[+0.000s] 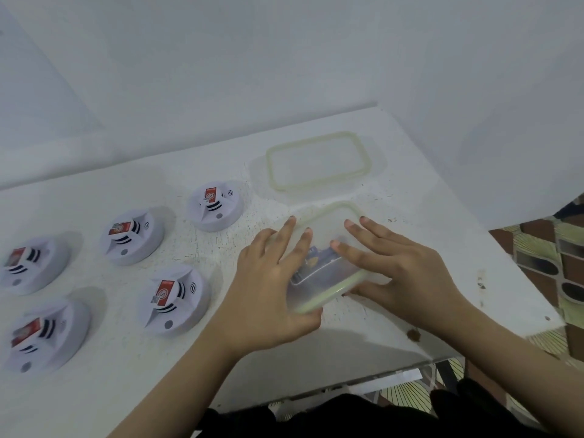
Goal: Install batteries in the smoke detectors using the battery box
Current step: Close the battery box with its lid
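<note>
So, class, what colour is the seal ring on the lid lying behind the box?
Pale yellowish-green seal ring; head view shows it best.

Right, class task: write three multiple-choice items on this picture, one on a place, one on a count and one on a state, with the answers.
1. Where does the loose lid lie?
A. On the table, beyond the battery box
B. On the floor
C. On a chair

2. How many smoke detectors are on the table?
A. Three
B. Five
C. Seven

3. What are the left hand and right hand doing?
A. Both hold the battery box
B. One lifts a detector
C. Both hang off the table

Answers:
1 A: the lid lies flat on the table on the far side of the box.
2 B: five white detectors sit left of the box.
3 A: each hand has its fingers over the top of the box and its thumb at the near edge.
</note>
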